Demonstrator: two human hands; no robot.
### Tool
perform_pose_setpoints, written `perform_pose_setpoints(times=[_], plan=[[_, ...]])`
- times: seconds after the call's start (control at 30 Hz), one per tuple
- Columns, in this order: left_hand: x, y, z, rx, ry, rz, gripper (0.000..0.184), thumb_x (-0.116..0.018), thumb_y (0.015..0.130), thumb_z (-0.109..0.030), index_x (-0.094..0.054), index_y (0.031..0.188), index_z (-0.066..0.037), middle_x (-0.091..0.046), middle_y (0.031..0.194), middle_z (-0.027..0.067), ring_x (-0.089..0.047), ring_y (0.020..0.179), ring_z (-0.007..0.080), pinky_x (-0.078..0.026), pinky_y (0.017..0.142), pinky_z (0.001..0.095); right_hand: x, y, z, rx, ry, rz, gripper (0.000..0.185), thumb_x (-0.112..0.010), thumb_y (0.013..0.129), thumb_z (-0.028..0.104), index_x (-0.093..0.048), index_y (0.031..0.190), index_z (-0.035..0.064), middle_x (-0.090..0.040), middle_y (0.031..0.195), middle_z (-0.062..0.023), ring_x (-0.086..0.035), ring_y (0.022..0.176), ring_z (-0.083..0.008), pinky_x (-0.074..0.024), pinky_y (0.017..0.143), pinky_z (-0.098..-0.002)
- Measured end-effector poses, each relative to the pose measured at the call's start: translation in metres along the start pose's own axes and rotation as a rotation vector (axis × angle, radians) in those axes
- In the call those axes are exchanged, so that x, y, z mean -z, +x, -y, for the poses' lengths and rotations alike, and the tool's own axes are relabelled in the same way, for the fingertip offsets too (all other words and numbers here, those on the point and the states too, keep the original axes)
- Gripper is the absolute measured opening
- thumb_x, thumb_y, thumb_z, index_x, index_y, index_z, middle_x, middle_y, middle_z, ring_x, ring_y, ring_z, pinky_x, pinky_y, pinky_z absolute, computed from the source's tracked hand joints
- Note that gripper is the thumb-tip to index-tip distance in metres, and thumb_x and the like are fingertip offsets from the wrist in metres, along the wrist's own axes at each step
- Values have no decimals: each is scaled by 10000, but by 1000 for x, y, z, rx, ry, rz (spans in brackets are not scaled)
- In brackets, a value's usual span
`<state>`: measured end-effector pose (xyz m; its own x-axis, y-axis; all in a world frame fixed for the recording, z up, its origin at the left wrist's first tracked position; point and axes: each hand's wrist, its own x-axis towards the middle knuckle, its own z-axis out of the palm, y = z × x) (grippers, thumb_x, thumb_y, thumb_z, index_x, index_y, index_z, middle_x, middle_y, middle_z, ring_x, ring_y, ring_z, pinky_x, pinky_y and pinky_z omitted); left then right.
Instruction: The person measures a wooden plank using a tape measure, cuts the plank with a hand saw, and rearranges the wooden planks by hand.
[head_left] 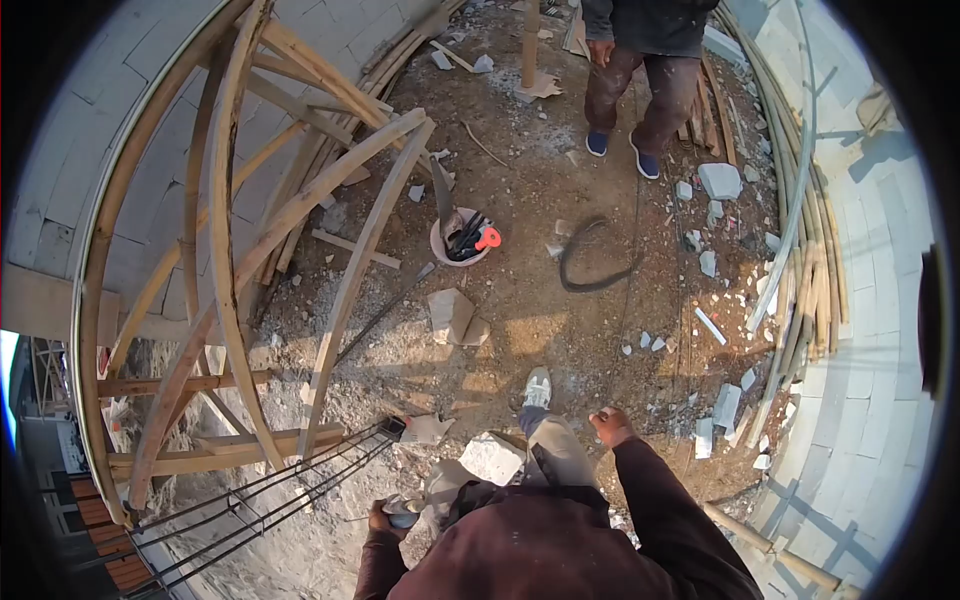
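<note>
My left hand is low beside my left leg, its fingers closed round a small grey object whose kind I cannot make out. Out in front of my right thigh, my right hand is loosely curled, and nothing shows in it. A pale broken block lies on the ground by my legs. Farther forward stands a bucket holding dark-handled tools, a saw-like blade and an orange-red piece.
Wooden trestle frames stand on the left, above a rebar cage. A black hose loop, stone pieces and block rubble lie ahead. Bamboo poles line the right wall. A person stands at the far end.
</note>
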<state>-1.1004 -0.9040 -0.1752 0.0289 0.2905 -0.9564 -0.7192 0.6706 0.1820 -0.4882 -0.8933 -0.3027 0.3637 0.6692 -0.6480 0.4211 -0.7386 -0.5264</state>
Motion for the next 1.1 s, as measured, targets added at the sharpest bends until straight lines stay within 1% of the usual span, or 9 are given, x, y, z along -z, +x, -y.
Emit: perform_pose_setpoints(times=[0.07, 0.2, 0.4, 0.57, 0.6, 0.7, 0.83, 1.0, 1.1], plan=[[-52, 7, -17, -45, -75, 104, 433, -479, 930, -413, -635, 1161, -82, -692, 1044, 171, -669, 968, 395, -524, 915, 606, 51, 34, 39, 29, 88, 3, 430, -728, 879, 408, -700, 1006, -2, -739, 949, -148, -711, 853, -328, -545, 748, -409], [-235, -21, -41, -214, -34, 41, 344, -562, 967, -441, -621, 985, -103, -638, 814, 80, -657, 856, 334, -533, 869, 601, 125, 59, 131, 14, 344, -54, 336, -735, 907, 321, -671, 1017, 10, -638, 849, -37, -641, 762, -158, -554, 651, -347], [-375, 13, -66, -248, -34, 311, 279, -606, 937, -350, -583, 924, -72, -640, 928, 144, -669, 897, 380, -541, 852, 637, 111, 108, 162, 151, 166, 6, 319, -729, 923, 307, -684, 1063, 24, -668, 837, -19, -670, 728, -154, -528, 600, -324], [-478, 42, -79, -172, 14, 327, 256, -594, 942, -287, -546, 1015, -47, -625, 912, 125, -675, 880, 340, -581, 798, 569, 128, 103, 303, 19, 406, 437, 305, -703, 955, 298, -677, 1081, 22, -687, 869, -16, -669, 748, -125, -520, 611, -299], [-507, 39, -83, -203, -3, 253, 305, -598, 938, -329, -602, 897, -27, -664, 851, 150, -698, 788, 345, -590, 801, 505, 129, 111, 328, 14, 386, 459, 300, -697, 962, 294, -675, 1083, 20, -687, 870, -15, -668, 753, -120, -519, 615, -295], [-536, 94, -95, -120, 72, 332, 288, -589, 952, -316, -586, 946, -28, -651, 842, 137, -698, 779, 332, -591, 788, 484, 135, 142, 396, 235, 320, 445, 409, -727, 936, 356, -670, 1150, 12, -704, 920, -49, -670, 762, -133, -522, 631, -289], [-582, 117, -107, -247, 204, 223, 248, -587, 957, -279, -593, 963, -32, -664, 858, 124, -699, 767, 278, -596, 702, 427, 155, 137, 520, 106, 206, 750, 527, -710, 935, 402, -614, 1243, -14, -704, 933, -79, -676, 764, -144, -539, 659, -315], [-634, 142, -125, -261, 291, 101, 325, -613, 953, -362, -613, 941, -37, -659, 782, 94, -687, 708, 237, -583, 674, 393, 136, 154, 561, 50, -102, 857, 632, -692, 924, 400, -522, 1369, -16, -704, 975, -181, -707, 828, -257, -552, 782, -374], [-638, 179, -135, -186, 384, 47, 385, -612, 954, -418, -620, 957, -33, -668, 768, 103, -681, 681, 227, -567, 648, 381, 138, 190, 559, 260, -154, 762, 669, -675, 912, 366, -464, 1427, -6, -694, 1015, -254, -707, 870, -368, -552, 816, -446]])
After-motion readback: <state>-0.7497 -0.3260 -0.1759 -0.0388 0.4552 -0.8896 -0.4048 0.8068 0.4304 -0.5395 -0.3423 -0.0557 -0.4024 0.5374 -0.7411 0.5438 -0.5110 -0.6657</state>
